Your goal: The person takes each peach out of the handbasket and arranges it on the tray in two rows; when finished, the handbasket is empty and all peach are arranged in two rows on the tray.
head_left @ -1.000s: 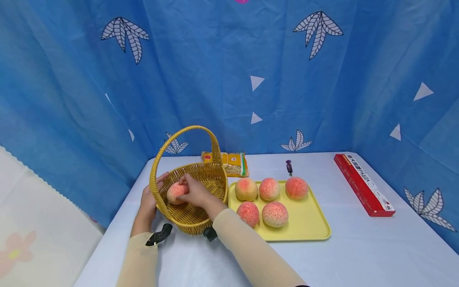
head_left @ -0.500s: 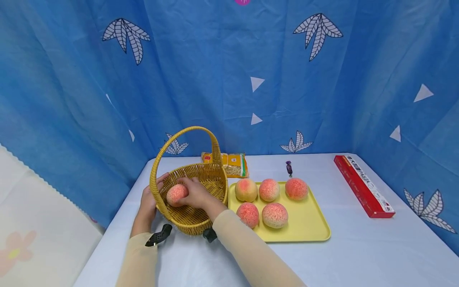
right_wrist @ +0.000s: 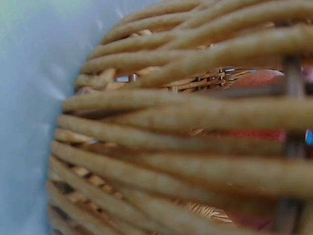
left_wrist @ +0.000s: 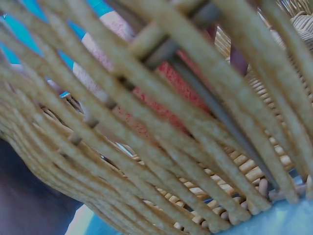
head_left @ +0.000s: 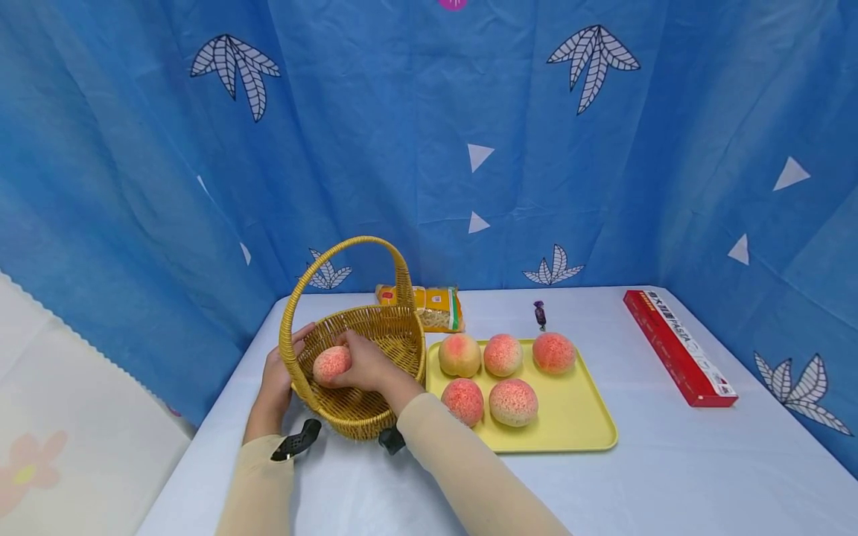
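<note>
A yellow woven basket with a tall arched handle stands on the left of the table. Inside it, near the left wall, my right hand grips a red-and-cream peach from its right side. My left hand lies along the outside of the basket's left wall, its fingers extended by the rim behind the handle's foot. Through the weave in the left wrist view, the red peach shows in strips. Basket slats fill most of the right wrist view, with red peach skin partly visible behind them.
Right of the basket, a yellow tray bears several peaches. Behind stand a yellow pasta bag and a purple wrapped candy. A long red pasta box lies far right. Blue curtain encloses the back.
Inside the basket, my right hand's fingers have shifted slightly down around the peach, which has turned a little. My left hand, the basket and the tray stay in place.
</note>
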Available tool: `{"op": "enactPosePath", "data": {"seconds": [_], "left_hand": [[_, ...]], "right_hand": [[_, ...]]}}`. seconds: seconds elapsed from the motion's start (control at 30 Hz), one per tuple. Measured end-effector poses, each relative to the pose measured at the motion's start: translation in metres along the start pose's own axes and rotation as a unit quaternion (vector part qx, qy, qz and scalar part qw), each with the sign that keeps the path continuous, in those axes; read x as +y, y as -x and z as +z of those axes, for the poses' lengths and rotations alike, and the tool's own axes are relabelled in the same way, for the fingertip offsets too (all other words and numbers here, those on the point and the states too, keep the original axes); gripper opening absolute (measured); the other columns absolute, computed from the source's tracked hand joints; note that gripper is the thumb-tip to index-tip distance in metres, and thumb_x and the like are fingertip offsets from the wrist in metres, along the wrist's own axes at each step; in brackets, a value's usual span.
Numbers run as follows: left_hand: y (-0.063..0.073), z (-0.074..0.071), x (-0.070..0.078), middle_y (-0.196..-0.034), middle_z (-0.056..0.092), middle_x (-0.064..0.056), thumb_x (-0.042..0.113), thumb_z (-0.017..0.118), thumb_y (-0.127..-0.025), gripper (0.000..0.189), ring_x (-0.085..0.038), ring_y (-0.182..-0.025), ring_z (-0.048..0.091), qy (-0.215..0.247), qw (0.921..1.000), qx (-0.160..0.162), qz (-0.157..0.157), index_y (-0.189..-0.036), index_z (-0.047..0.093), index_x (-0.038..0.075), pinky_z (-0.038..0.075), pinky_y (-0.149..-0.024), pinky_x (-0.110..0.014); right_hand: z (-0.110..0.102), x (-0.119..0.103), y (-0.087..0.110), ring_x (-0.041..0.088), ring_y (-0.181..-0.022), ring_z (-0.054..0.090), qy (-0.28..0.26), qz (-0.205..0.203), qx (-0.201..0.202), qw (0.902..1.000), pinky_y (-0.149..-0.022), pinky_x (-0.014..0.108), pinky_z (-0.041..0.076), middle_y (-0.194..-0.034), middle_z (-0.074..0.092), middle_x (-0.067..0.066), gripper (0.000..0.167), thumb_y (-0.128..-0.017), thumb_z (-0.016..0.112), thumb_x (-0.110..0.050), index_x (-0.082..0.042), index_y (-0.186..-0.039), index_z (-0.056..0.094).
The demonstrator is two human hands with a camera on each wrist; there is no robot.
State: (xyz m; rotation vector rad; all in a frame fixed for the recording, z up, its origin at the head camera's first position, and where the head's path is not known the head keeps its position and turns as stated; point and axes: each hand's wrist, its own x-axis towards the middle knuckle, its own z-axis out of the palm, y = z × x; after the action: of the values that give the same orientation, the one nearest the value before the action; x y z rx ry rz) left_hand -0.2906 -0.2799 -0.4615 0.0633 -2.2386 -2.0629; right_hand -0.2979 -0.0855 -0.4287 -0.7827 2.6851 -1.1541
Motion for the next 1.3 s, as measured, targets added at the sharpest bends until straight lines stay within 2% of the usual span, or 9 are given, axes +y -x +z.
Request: {"op": "enactPosePath", "data": {"seconds": [0.3, 0.47, 0.6, 0.7, 0.77, 0.93, 1.1, 1.17, 1.3], "left_hand": [[0.0, -0.001, -0.002, -0.161, 0.039, -0.001, 0.039, 0.041, -0.107, 0.047, -0.021, -0.149, 0.032, -0.011, 0.9999, 0.006, 0.007, -0.152, 0.045, 0.024, 0.022, -0.125, -0.046], [0.0, -0.001, -0.002, -0.161, 0.039, -0.002, 0.042, 0.042, -0.106, 0.048, -0.02, -0.15, 0.031, -0.018, 0.9998, 0.008, 0.006, -0.151, 0.046, 0.025, 0.023, -0.124, -0.046], [0.0, 0.0, -0.001, -0.16, 0.041, -0.003, 0.04, 0.04, -0.107, 0.047, -0.017, -0.147, 0.034, -0.022, 0.9997, 0.007, 0.006, -0.152, 0.045, 0.025, 0.028, -0.121, -0.035], [0.0, 0.0, -0.001, -0.16, 0.041, -0.002, 0.039, 0.039, -0.107, 0.047, -0.015, -0.145, 0.035, -0.023, 0.9997, 0.007, 0.0, -0.152, 0.044, 0.025, 0.034, -0.112, -0.022], [0.0, 0.001, 0.0, -0.159, 0.041, -0.002, 0.037, 0.039, -0.108, 0.047, -0.014, -0.145, 0.035, -0.019, 0.9998, 0.008, -0.006, -0.152, 0.044, 0.025, 0.035, -0.108, -0.019], [0.004, 0.002, 0.004, -0.16, 0.04, -0.003, 0.033, 0.039, -0.108, 0.046, -0.016, -0.148, 0.032, -0.008, 0.9999, 0.004, -0.013, -0.153, 0.043, 0.022, 0.03, -0.118, -0.031], [0.002, 0.003, 0.001, -0.158, 0.042, -0.002, 0.036, 0.038, -0.108, 0.046, -0.012, -0.143, 0.037, -0.013, 0.9999, 0.007, -0.009, -0.152, 0.044, 0.026, 0.036, -0.107, -0.018], [0.002, 0.002, 0.001, -0.158, 0.043, -0.003, 0.036, 0.038, -0.108, 0.045, -0.011, -0.141, 0.039, -0.015, 0.9998, 0.009, -0.006, -0.152, 0.044, 0.027, 0.036, -0.107, -0.019], [0.002, 0.001, 0.001, -0.159, 0.041, -0.004, 0.032, 0.038, -0.108, 0.045, -0.016, -0.146, 0.035, -0.009, 0.9999, 0.009, 0.0, -0.152, 0.045, 0.024, 0.028, -0.12, -0.035]], "right_hand": [[0.0, -0.001, 0.003, 0.011, -0.097, 0.055, -0.017, 0.019, 0.015, 0.9996, -0.085, 0.026, 0.051, -0.114, 0.055, 0.001, 0.066, -0.075, 0.087, -0.037, -0.017, -0.125, 0.047], [0.002, -0.004, 0.003, 0.011, -0.096, 0.055, -0.025, 0.015, 0.036, 0.999, -0.085, 0.027, 0.052, -0.118, 0.051, 0.002, 0.066, -0.075, 0.085, -0.035, -0.019, -0.126, 0.046], [0.002, -0.008, 0.005, 0.01, -0.095, 0.056, -0.026, 0.003, 0.053, 0.9983, -0.084, 0.027, 0.053, -0.12, 0.049, 0.002, 0.07, -0.074, 0.084, -0.035, -0.02, -0.13, 0.045], [0.001, -0.01, 0.008, 0.01, -0.095, 0.056, -0.018, -0.011, 0.062, 0.9978, -0.083, 0.026, 0.053, -0.121, 0.048, 0.003, 0.072, -0.074, 0.083, -0.037, -0.02, -0.133, 0.044], [0.0, -0.012, 0.011, 0.009, -0.095, 0.056, -0.013, -0.019, 0.068, 0.9974, -0.082, 0.025, 0.053, -0.123, 0.047, 0.003, 0.072, -0.075, 0.082, -0.038, -0.022, -0.134, 0.044], [-0.002, -0.013, 0.018, 0.011, -0.098, 0.058, -0.018, -0.031, 0.084, 0.9958, -0.082, 0.026, 0.054, -0.128, 0.046, 0.003, 0.071, -0.078, 0.08, -0.04, -0.027, -0.138, 0.044], [-0.01, -0.014, 0.026, 0.012, -0.101, 0.058, -0.037, -0.039, 0.087, 0.9948, -0.082, 0.026, 0.054, -0.133, 0.046, 0.003, 0.071, -0.078, 0.079, -0.04, -0.026, -0.138, 0.044], [-0.013, -0.015, 0.029, 0.012, -0.103, 0.058, -0.05, -0.039, 0.089, 0.994, -0.084, 0.025, 0.054, -0.134, 0.046, 0.003, 0.07, -0.079, 0.079, -0.038, -0.024, -0.137, 0.043], [-0.016, -0.015, 0.035, 0.011, -0.106, 0.058, -0.089, -0.033, 0.095, 0.991, -0.086, 0.025, 0.054, -0.131, 0.052, 0.0, 0.069, -0.08, 0.079, -0.036, -0.022, -0.136, 0.042]]}}
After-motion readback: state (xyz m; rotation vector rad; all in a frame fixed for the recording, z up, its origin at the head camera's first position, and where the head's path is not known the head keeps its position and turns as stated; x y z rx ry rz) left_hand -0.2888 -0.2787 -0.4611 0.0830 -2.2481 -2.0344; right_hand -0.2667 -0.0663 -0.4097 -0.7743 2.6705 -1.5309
